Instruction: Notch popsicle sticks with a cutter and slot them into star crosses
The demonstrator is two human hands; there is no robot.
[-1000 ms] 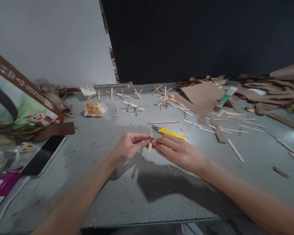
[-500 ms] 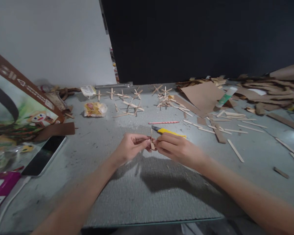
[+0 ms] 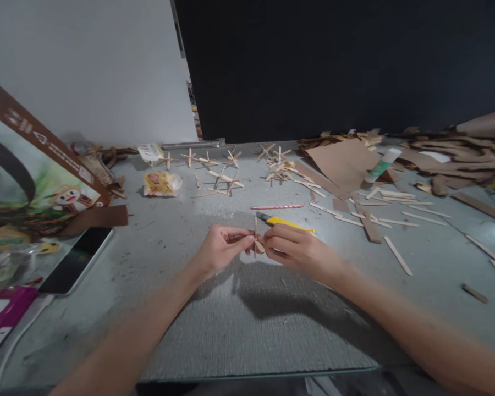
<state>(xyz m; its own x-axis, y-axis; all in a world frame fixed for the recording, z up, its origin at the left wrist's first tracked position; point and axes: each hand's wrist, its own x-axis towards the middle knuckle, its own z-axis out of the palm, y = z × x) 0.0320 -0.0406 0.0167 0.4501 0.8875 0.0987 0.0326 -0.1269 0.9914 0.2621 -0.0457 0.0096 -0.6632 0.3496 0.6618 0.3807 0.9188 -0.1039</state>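
L forearm (image 3: pixel 148 313): in fr btm L, angled up & inward over table (image 3: pixel 239 344); blurred toward elbow.
R forearm (image 3: pixel 396 319): in fr btm R, slanting inward to ctr, roughly mirroring L.
Purple device (image 3: pixel 8 316): at L edge, white cable (image 3: pixel 18 344) beside it.
Phone (image 3: pixel 76 261): flat, set at an angle, dark screen, just past device.
L hand (image 3: pixel 223 250): wrist nearly straight, thumb side up; thumb & index pinched on sticks, other fingers curled, partly hidden.
R hand (image 3: pixel 299 248): back of hand up, fingers bent & stacked, tips closed on R side of sticks; thumb mostly hidden.
Sticks (image 3: pixel 259 247): small crossed wood pc, mid-table, betw both hands' fingertips; one stick abt upright, one flat end slanting down-R.
Knife (image 3: pixel 291 224): yellow cutter, just past R hand, whose fingers hide part of its near side; can't tell if touching.
Pencil (image 3: pixel 277 207): red, lying crosswise past knife.
Strips (image 3: pixel 398 256): loose wood, scattered R of R hand & farther back.
Snack pack (image 3: pixel 162 184): yellow, back L.
Stars (image 3: pixel 225 180): crossed-stick pcs, along back of table.
Glue (image 3: pixel 383 165): green-label tube, white cap, tilted, by cardboard (image 3: pixel 338 165), back R.
Panel (image 3: pixel 334 71): black, behind table; pale wall (image 3: pixel 86 66) to its L.
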